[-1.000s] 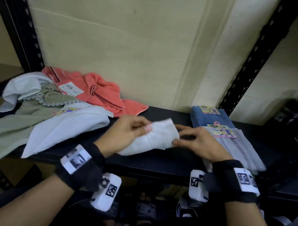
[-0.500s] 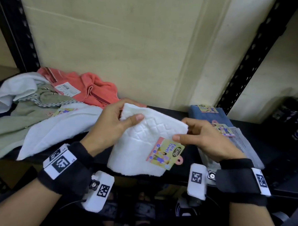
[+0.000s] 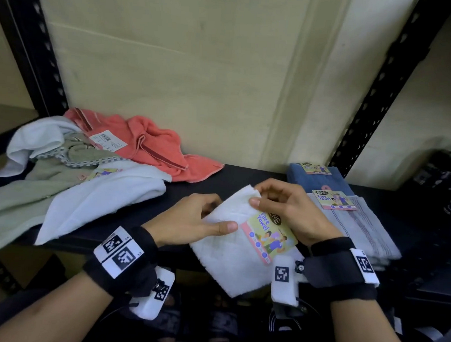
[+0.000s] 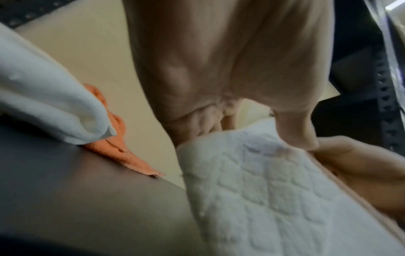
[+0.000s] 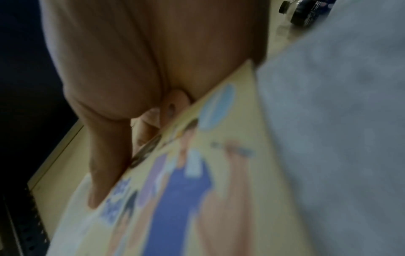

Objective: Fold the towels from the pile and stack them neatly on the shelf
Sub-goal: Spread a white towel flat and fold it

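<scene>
White towel [image 3: 237, 259] | lower and more folded than before | left hand [image 3: 191, 221], right hand [image 3: 289, 212] both pinching it

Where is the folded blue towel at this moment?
In the head view, the blue towel lies at the right back of the shelf, against the wall, partly under the grey striped towel.

The head view looks forward and down onto the shelf [image 3: 145, 216], both hands and the wall behind. The left wrist view looks along the palm from very near, over the shelf [image 4: 87, 190] toward the wall. The right wrist view sits just as close, blurred, facing the label [image 5: 186, 173]. All three share the white towel [image 3: 236, 259] [image 4: 274, 199] [image 5: 74, 199].
</scene>
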